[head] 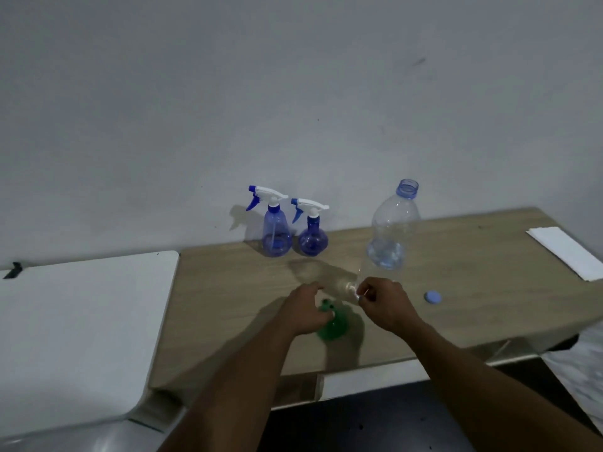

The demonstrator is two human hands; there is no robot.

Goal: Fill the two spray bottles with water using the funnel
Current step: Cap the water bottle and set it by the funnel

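Two blue spray bottles with white trigger heads stand at the back of the wooden table (228,288), a taller one (275,230) on the left and a rounder one (312,234) beside it. Right of them is a big clear water bottle (391,233), uncapped, with only a little water at the bottom. Its blue cap (433,297) lies on the table. My left hand (303,311) curls over the narrow end of a green funnel (334,327). My right hand (381,303) pinches a blurred clear plastic wrapper (329,282) stretched between both hands.
A white table (81,321) adjoins the wooden one on the left. A white folded sheet (567,252) lies at the far right edge. A plain wall rises right behind the spray bottles. The table's front edge runs just below my forearms.
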